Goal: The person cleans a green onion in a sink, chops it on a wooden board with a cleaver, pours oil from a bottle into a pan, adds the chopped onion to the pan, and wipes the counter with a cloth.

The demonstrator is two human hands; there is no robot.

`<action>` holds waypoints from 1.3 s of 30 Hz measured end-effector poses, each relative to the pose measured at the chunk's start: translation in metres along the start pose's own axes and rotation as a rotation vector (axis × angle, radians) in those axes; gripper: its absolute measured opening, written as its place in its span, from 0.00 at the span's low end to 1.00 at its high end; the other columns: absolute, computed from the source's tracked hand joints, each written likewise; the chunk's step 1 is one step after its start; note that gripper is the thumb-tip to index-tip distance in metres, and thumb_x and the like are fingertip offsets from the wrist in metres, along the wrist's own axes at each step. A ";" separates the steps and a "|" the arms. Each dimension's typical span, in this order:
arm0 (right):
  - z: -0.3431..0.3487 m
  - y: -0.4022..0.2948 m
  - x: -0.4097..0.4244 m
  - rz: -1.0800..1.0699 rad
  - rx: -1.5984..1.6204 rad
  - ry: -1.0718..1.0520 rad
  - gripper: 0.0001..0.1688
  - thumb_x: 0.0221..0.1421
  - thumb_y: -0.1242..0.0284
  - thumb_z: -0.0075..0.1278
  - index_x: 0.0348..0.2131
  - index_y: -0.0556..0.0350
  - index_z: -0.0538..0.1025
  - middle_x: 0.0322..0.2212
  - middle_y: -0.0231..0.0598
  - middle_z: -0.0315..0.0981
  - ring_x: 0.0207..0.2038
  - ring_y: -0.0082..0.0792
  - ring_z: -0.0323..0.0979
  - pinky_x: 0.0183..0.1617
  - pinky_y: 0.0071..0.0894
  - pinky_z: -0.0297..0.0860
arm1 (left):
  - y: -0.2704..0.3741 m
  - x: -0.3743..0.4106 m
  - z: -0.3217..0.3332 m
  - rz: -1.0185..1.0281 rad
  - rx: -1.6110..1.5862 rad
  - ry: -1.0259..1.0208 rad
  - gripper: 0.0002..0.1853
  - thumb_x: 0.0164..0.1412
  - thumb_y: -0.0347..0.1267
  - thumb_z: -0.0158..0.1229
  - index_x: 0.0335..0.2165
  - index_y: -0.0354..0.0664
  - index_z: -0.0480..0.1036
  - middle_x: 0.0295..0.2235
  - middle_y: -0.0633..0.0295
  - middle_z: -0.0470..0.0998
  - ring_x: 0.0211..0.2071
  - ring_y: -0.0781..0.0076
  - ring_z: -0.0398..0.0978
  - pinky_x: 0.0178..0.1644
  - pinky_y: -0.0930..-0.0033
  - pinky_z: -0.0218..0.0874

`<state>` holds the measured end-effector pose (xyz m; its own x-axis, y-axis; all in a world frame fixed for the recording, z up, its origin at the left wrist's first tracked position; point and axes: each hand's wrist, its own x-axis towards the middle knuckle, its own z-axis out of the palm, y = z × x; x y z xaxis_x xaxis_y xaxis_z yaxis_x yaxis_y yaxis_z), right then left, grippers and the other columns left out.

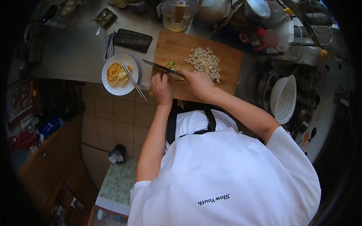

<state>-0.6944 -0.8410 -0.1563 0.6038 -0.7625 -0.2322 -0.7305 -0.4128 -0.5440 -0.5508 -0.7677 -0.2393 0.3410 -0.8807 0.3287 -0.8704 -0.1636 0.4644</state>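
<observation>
My right hand [200,83] grips the handle of a kitchen knife [162,67], whose dark blade points to the left over a wooden cutting board [172,42]. At the board's left edge, my left hand [161,87] has its fingertips down close under the blade; whether they hold some food is hidden. A few chopped green pieces [170,65] lie just beyond the blade. A heap of small pale diced pieces [204,62] covers part of the board's right half. Left of the board, a white plate [120,91] bears browned, egg-like food [113,74] and a pair of chopsticks [131,76].
A smartphone [133,40] with a braided strap lies beyond the plate. A clear container [176,21] with yellowish liquid stands behind the board. Farther left is a small square dish [104,17] with a spoon. White plastic colander [283,99] and metal pans are at the right.
</observation>
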 end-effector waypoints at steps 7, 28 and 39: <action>0.023 -0.006 0.022 -0.003 0.054 0.052 0.13 0.50 0.75 0.46 0.39 0.52 0.69 0.22 0.51 0.74 0.27 0.55 0.73 0.29 0.52 0.68 | -0.001 -0.001 -0.002 0.022 0.027 0.005 0.09 0.48 0.22 0.56 0.31 0.42 0.71 0.36 0.57 0.72 0.39 0.55 0.69 0.45 0.59 0.62; 0.019 0.000 0.008 -0.009 0.059 0.018 0.19 0.48 0.76 0.46 0.44 0.53 0.70 0.21 0.52 0.74 0.27 0.55 0.74 0.30 0.52 0.68 | -0.001 -0.003 -0.007 0.015 0.000 -0.002 0.08 0.53 0.24 0.55 0.35 0.42 0.72 0.38 0.59 0.73 0.40 0.56 0.70 0.43 0.59 0.63; 0.003 -0.002 0.002 0.006 0.088 0.011 0.13 0.49 0.74 0.46 0.38 0.51 0.70 0.21 0.52 0.74 0.26 0.56 0.73 0.29 0.53 0.67 | -0.006 -0.013 -0.008 0.011 -0.044 0.035 0.13 0.52 0.24 0.55 0.39 0.43 0.73 0.39 0.58 0.73 0.40 0.55 0.70 0.43 0.58 0.61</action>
<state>-0.6910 -0.8401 -0.1575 0.5958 -0.7703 -0.2271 -0.7029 -0.3634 -0.6114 -0.5468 -0.7520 -0.2398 0.3448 -0.8660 0.3622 -0.8579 -0.1341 0.4961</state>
